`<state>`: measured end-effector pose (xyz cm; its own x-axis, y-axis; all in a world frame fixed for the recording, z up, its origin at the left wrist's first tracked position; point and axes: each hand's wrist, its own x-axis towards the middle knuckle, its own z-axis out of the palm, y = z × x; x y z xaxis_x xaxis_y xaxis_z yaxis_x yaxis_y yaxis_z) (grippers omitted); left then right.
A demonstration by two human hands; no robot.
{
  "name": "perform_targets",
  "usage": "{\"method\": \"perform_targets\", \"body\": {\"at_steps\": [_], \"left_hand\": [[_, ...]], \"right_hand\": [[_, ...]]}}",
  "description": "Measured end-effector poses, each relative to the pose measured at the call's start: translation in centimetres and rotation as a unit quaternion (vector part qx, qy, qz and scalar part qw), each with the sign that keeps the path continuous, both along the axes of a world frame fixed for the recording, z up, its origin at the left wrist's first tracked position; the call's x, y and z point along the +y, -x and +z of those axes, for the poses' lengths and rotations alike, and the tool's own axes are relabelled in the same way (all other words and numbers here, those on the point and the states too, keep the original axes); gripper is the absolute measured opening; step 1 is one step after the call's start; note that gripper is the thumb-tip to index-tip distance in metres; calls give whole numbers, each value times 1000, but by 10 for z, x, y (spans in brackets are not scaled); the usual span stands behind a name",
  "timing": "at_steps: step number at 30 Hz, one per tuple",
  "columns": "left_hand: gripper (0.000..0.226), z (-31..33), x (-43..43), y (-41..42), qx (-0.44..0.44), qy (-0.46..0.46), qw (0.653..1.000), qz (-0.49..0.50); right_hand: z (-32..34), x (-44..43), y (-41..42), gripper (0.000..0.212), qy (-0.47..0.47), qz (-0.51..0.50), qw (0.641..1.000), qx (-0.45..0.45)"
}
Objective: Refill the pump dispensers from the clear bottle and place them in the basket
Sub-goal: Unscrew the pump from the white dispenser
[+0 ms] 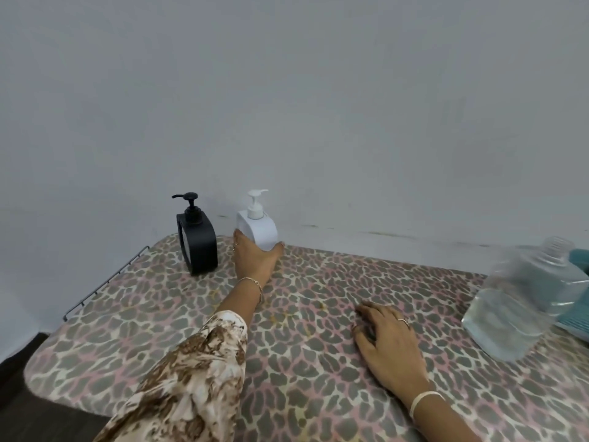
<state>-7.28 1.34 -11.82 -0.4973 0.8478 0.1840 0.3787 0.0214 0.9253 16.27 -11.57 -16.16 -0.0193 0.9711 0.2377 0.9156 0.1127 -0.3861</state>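
Note:
A white pump dispenser (pixel 257 223) stands upright at the far edge of the leopard-print board (pixel 159 339), against the wall. My left hand (pixel 253 260) reaches out and grips its base, thumb on one side and fingers on the other. A black pump dispenser (pixel 197 239) stands just to its left, untouched. The clear bottle (pixel 522 301), uncapped and partly filled with clear liquid, stands at the right. My right hand (pixel 387 341) rests flat on the board to the left of that bottle, holding nothing.
A teal basket (pixel 578 323) shows partly behind the clear bottle at the right edge. A thin metal rack (pixel 105 282) runs along the board's left end. The grey wall stands right behind the dispensers. Dark floor lies at the lower left.

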Motion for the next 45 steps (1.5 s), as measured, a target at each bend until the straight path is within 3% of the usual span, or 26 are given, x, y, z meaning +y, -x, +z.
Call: {"method": "perform_targets", "body": {"at_steps": [8,13,19,24,34,40,45], "left_hand": [[72,-5,10,-3,42,-1,999,1],[59,-7,-3,-5,19,-39,999,-15],[50,6,-38,-22,-1,-55,993,-101],[57,2,-67,-46,-22,-31,977,-212],[52,-14,-109,-93,-90,-15,924,-372],[70,-19,-112,-97,-89,-28,915,-392],[74,-25,-111,-99,-93,-38,917,-385]], "right_hand": [[1,0,0,44,-11,6,1000,7],[2,-1,0,45,-11,3,1000,9],[4,-3,0,46,-1,-1,1000,7],[8,-5,2,49,-13,0,1000,14],[12,-16,2,73,-136,-46,960,241],[19,-17,3,72,-186,-66,928,315],[53,-8,12,59,-186,-122,944,244]]}}
